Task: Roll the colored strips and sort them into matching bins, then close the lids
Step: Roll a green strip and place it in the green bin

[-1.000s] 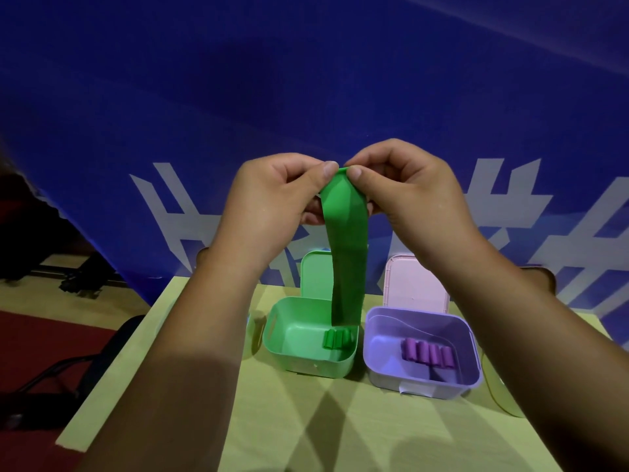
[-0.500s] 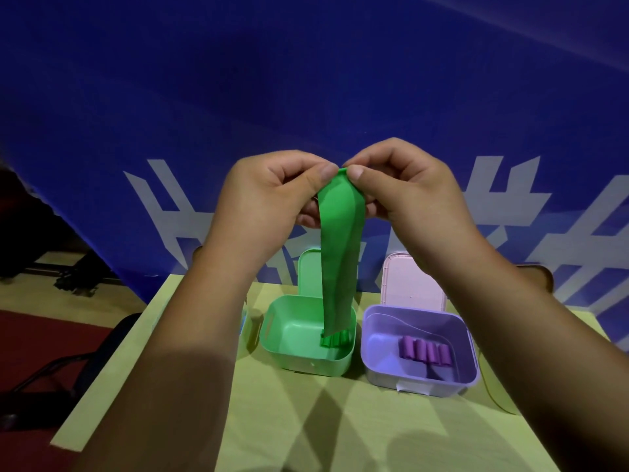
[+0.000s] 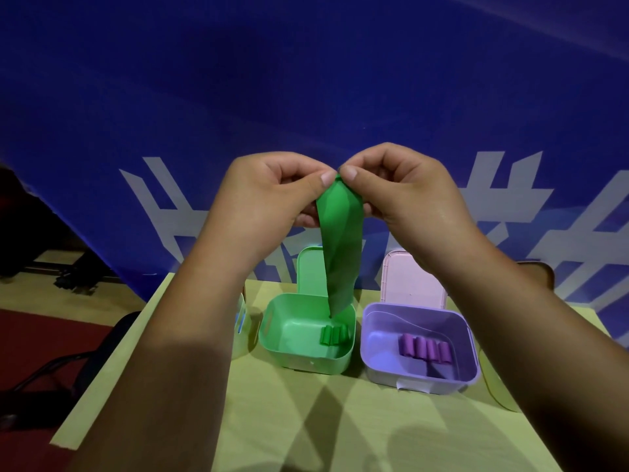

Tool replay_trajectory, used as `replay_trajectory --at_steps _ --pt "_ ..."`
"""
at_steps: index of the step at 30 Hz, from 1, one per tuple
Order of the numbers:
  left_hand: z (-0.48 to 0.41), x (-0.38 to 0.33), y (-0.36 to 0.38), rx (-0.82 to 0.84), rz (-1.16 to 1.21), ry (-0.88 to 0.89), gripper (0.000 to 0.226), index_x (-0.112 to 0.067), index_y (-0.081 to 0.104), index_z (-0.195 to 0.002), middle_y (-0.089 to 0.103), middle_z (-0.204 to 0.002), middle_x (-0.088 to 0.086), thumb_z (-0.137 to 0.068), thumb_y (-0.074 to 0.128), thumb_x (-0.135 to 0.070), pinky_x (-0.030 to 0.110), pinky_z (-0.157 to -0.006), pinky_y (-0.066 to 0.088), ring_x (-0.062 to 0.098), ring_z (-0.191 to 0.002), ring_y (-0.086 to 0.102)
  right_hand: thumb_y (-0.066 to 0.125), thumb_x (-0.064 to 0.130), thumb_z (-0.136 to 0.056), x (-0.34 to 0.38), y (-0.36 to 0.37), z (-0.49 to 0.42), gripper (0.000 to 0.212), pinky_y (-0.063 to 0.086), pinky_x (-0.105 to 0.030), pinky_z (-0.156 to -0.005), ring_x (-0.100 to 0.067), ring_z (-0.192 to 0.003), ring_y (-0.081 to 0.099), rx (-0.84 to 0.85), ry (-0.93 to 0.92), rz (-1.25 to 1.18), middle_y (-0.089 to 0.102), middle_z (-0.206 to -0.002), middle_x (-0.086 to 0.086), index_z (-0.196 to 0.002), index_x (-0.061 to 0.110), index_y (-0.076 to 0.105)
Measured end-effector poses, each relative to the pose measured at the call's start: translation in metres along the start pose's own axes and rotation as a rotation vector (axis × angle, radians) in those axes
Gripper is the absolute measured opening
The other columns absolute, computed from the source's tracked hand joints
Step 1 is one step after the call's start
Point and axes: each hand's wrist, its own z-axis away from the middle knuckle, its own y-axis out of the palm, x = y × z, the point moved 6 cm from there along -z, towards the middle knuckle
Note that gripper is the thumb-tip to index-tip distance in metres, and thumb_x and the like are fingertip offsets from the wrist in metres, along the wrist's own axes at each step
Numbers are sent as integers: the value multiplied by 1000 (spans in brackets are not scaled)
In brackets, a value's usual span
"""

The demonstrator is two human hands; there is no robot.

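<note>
Rolling step, barely begun: green strip (image 3: pixel 340 253) pinched at its top edge between left hand (image 3: pixel 265 195) and right hand (image 3: pixel 405 189), hanging unrolled over open green bin (image 3: pixel 306 364) on tabletop (image 3: pixel 272 420); calls next for winding into a tight roll, then dropping beside green rolls (image 3: pixel 335 334).

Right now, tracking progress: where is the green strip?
Head view, centre: the green strip hangs pinched between left hand and right hand, above the green bin.
</note>
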Motion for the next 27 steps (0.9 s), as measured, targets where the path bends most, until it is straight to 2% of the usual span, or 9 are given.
replay_trajectory --at_steps 6,16,20,23,27 --pt "-3 1 -1 8 17 -17 12 -13 82 -108 83 -93 5 -102 72 -15 28 -71 66 19 -87 82 75 15 -99 1 0 -2 5 55 -22 -68 -6 -69 65 5 11 2 70 -74 1 -100 10 77" --pt "-5 10 -1 42 85 -130 13 -12 81 -109 82 -96 7 -98 76 -7 25 -69 64 17 -89 82 74 9 -98 -5 3 -8 10 58 -27 -73 -11 -76 67 58 73 -12 72 -87 -9 -105 15 78" --pt "-6 18 -1 22 125 -158 15 -12 82 -109 82 -96 6 -97 76 -6 24 -71 64 17 -89 82 72 3 -97 -12 6 -10 15 60 -37 -82 -17 -82 67 79 103 -40 72 -90 -9 -105 14 77" --pt "-7 23 -1 15 153 -181 17 -13 83 -108 83 -97 5 -95 77 -4 26 -74 65 16 -89 81 72 -2 -95 -16 8 -11 20 57 -37 -82 -18 -83 65 85 120 -68 71 -88 -4 -102 17 77" --pt "-7 26 0 25 240 -212 18 -10 81 -109 84 -97 6 -95 75 0 23 -74 63 15 -87 81 74 0 -93 -19 8 -13 22 59 -48 -90 -25 -89 65 70 137 -85 72 -94 -12 -98 20 78"
